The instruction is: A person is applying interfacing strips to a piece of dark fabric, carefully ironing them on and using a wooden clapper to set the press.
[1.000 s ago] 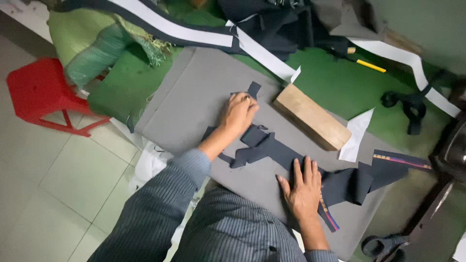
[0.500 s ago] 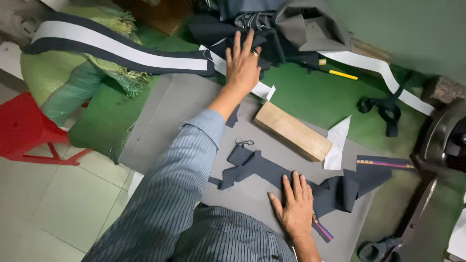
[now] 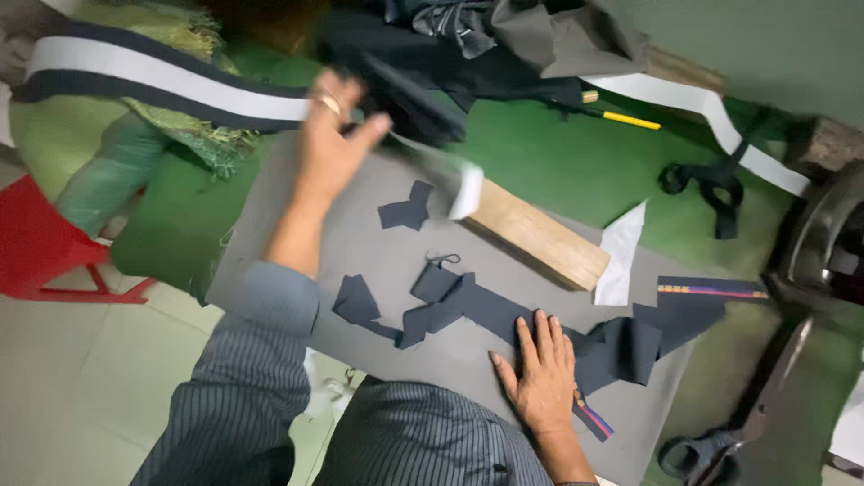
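Since half a second ago left hand (image 3: 331,144) has pulled back from the far pile, now blurred, fingers pinched on the white strip (image 3: 180,83) with dark edges. Grey sheet (image 3: 297,243) covers the near table. Strip's long axis runs left–right along the far side, its free end (image 3: 463,187) hanging over the wooden block (image 3: 538,236); left hand nearer. Right hand (image 3: 543,378) spread flat, pressing the dark fabric pieces (image 3: 486,310) near centre

Left hand (image 3: 331,144) raised, fingers pinched; right hand (image 3: 542,373) flat, fingers spread.
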